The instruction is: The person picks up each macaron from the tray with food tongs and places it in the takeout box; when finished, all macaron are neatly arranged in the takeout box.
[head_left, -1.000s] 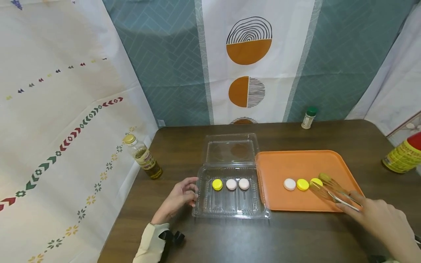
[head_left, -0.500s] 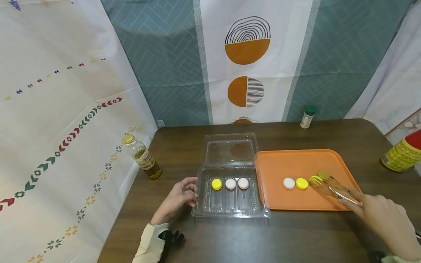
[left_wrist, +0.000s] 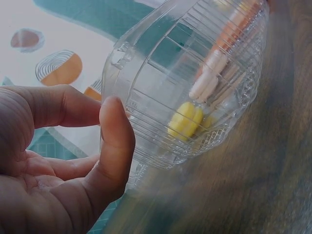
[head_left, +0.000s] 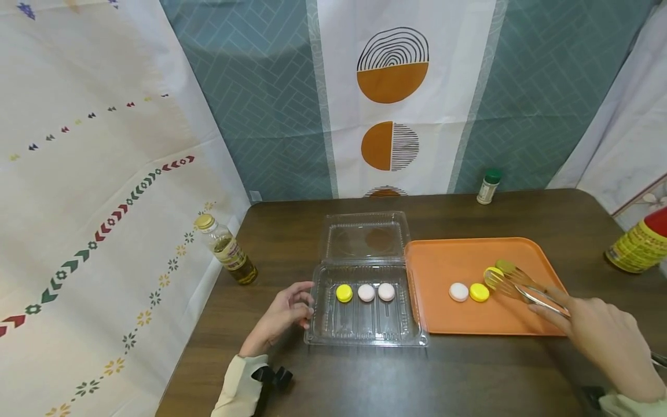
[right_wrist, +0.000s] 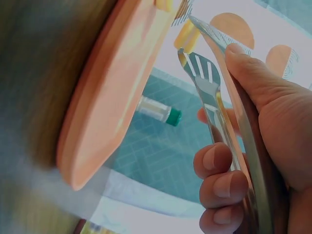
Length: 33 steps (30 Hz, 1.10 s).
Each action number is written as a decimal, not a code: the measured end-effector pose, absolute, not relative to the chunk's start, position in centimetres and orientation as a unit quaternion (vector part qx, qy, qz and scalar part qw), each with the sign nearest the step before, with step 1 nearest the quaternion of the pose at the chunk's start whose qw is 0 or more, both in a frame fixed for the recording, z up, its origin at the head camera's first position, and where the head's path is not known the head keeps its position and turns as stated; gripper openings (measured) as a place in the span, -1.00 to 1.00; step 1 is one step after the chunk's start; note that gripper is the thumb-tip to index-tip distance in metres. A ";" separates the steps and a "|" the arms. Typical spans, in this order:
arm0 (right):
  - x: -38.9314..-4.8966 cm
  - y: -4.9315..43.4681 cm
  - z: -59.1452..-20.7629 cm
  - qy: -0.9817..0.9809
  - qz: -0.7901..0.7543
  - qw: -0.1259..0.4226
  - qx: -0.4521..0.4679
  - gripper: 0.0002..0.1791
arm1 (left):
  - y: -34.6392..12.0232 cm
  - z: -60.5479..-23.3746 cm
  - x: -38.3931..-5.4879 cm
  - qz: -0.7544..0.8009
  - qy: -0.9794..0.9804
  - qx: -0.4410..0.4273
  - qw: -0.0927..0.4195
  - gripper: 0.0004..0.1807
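Observation:
My right hand (head_left: pixel 607 341) grips metal tongs (right_wrist: pixel 209 87), thumb on one arm and fingers curled round the other. A yellow macaron (right_wrist: pixel 186 38) sits between the slotted tips, over the orange tray (head_left: pixel 443 318). Left of it on the tray are a white macaron (head_left: pixel 458 292) and another yellow macaron (head_left: pixel 479 292). At the left side of an open clear plastic container (head_left: pixel 359 333), my left hand (head_left: pixel 286 311) pinches the rim between thumb and forefinger. Inside, a yellow macaron (head_left: pixel 344 293) and two pale pink macarons (head_left: pixel 366 292) stand in a row.
The container's clear lid (head_left: pixel 365 237) lies folded back behind it. An oil bottle (head_left: pixel 229 252) stands at the table's left edge. At the back right is a green-capped shaker (head_left: pixel 488 186), and a red-lidded yellow jar (head_left: pixel 638 246) stands at the far right.
The tongs have closed in on the right-hand yellow macaron and moved it slightly left and away from me. The left hand and container stay put.

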State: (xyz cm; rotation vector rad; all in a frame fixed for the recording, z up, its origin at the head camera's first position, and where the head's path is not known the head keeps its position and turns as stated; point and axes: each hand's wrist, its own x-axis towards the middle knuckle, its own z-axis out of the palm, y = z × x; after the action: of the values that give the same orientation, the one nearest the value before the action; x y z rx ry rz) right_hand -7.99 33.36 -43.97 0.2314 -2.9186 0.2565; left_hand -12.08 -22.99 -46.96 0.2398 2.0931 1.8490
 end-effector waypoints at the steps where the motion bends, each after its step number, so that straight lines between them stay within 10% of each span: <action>1: -8.1 33.1 -43.8 -0.988 0.083 0.099 0.081 -0.49 | -23.0 -47.0 -12.1 0.650 0.736 0.084 0.168 -0.31; 33: -13.5 22.8 -40.2 -0.923 0.082 0.239 0.290 -0.39 | -23.1 -46.9 -12.1 0.649 0.736 0.085 0.173 -0.32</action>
State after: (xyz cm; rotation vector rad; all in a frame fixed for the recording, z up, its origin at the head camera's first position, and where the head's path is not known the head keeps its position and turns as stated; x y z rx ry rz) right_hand -13.48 22.84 -40.17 0.7935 -2.5284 0.2233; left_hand -12.08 -23.09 -46.90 0.2404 2.0885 1.8411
